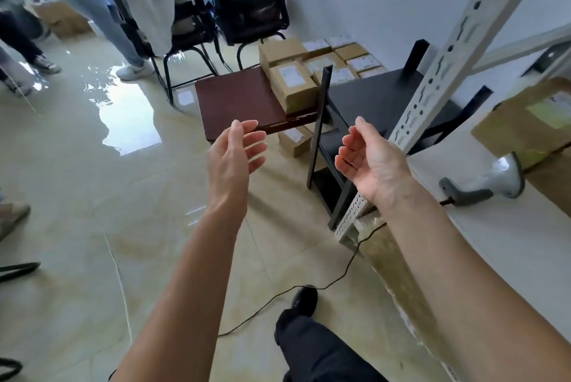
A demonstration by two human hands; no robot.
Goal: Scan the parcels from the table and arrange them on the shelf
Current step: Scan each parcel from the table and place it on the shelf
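Both my hands are raised in front of me, palms facing each other, holding nothing. My left hand [234, 153] hovers before the front edge of a dark red table [234, 100]. My right hand [367, 156] is level with it, beside the white slotted shelf post [438, 72]. Brown cardboard parcels with white labels stand on the table's far right; the nearest parcel [293, 88] sits upright. More parcels [340, 57] lie behind it. A large parcel [531, 122] lies on the white shelf board [509, 242] at right, beside a grey barcode scanner [491, 180].
A low black rack [380, 100] stands between table and white shelf. One small parcel [295, 139] lies on the floor under the table. The scanner's black cable [309, 285] trails across the glossy floor. Two black chairs [247, 10] and people's legs [102, 10] stand behind.
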